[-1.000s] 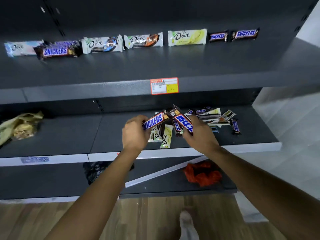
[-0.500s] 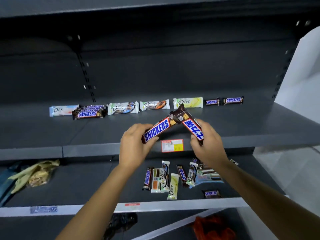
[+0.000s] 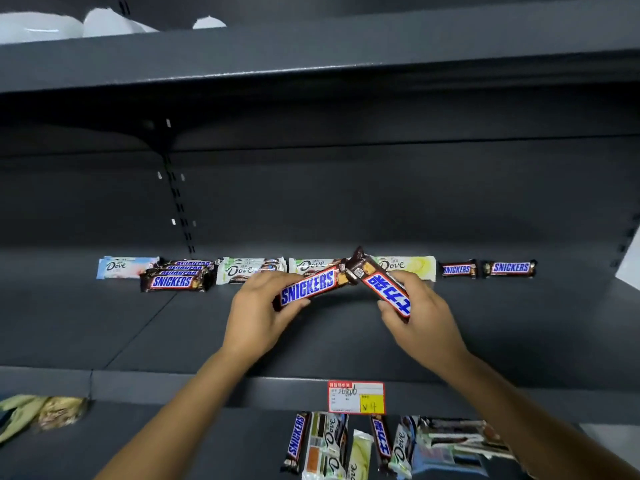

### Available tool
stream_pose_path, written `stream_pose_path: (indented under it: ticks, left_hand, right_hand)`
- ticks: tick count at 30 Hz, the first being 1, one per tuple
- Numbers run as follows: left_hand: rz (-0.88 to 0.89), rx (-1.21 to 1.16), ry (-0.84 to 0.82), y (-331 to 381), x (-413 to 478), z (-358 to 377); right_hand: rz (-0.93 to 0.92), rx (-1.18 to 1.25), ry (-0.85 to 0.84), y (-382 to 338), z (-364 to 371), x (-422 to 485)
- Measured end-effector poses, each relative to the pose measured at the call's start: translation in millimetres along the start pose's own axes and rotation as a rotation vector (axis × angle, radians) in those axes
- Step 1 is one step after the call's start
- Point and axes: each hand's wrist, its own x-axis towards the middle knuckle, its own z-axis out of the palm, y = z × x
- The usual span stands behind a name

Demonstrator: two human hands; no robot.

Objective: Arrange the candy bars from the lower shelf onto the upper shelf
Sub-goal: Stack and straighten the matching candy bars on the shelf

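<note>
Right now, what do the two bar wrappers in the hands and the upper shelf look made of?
English-label Snickers bar in the left hand and Chinese-label bar in the right hand: thin glossy printed film, plastic or foil-lined, judging by sheen and crimped ends. Upper shelf: probably painted sheet metal, matt dark grey, with a thin folded front edge.

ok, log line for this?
left grip holds brown Snickers bar; right grip holds brown Chinese-lettered bar; both over dark metal upper shelf; unplaced
</note>
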Motion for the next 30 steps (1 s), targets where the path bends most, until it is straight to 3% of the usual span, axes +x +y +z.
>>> stream_pose_path:
  ticks: [8, 22, 30]
  left_hand:
    - [-0.066, 0.145, -0.05, -89, 19, -21]
    - [-0.015, 0.225, -0.284, -256, 9, -110]
    - [0.036, 0.173, -0.406, -304, -5, -120]
  right_hand:
    - [-0.057, -0.051, -0.194, -23, 46, 48]
    - [-0.089, -0.054, -0.299, -123, 169, 103]
    - [-0.043, -0.067, -0.318, -160, 211, 98]
